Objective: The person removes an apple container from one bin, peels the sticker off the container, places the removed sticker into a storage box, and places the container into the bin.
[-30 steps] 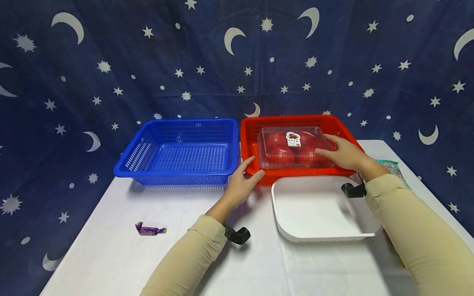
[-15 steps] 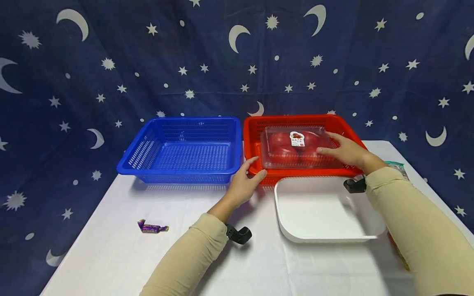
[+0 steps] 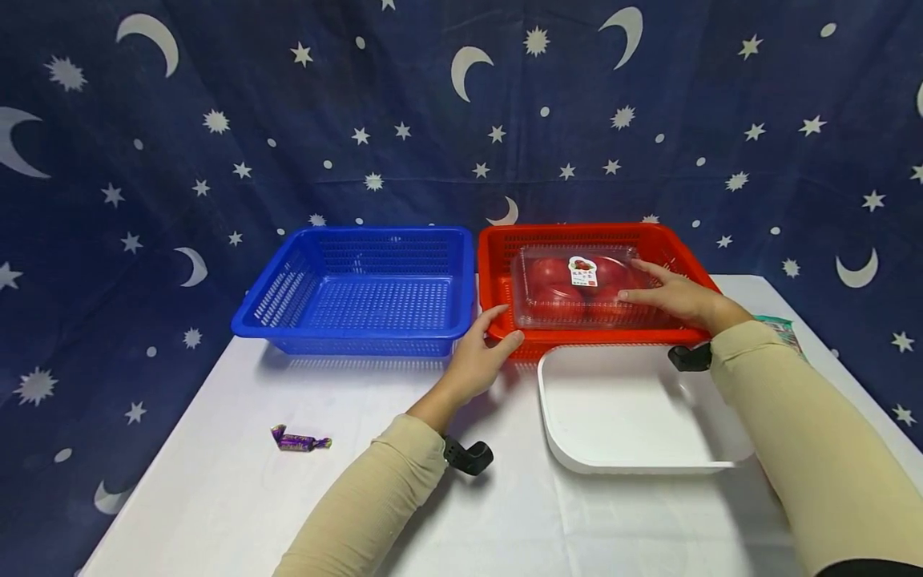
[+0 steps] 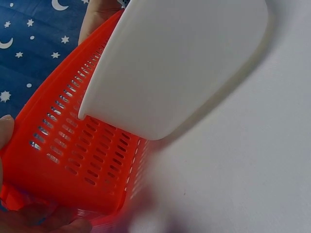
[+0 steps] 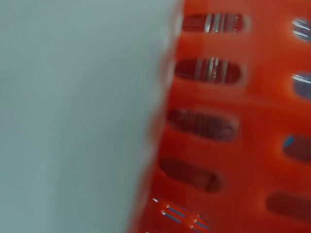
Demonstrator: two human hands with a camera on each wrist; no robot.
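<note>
A clear plastic box of red fruit (image 3: pixel 555 292), with a white label on its lid, lies in the red basket (image 3: pixel 501 335). At the box's right end, my right hand (image 3: pixel 681 298) rests its thumb on the lid, and its extended fingers reach toward the back right corner. My left hand (image 3: pixel 477 359) is at the basket's front left corner, thumb and fingers spread around it. In the left wrist view, that hand's fingers (image 4: pixel 43 218) lie beside the slotted red wall (image 4: pixel 77 141). The right wrist view is blurred, showing only red slots (image 5: pixel 209 121) and white; no hand appears there.
A blue basket (image 3: pixel 353 344) stands left of the red one. In front of the red basket is a white tray (image 3: pixel 634 409), partly under my right forearm. A purple-wrapped candy (image 3: pixel 297 441) lies at front left. Behind my right arm shows a green packet (image 3: pixel 782 330).
The head view has shifted slightly, so the scene sits a little further right. Both hands, the box and the baskets keep nearly the same places relative to one another.
</note>
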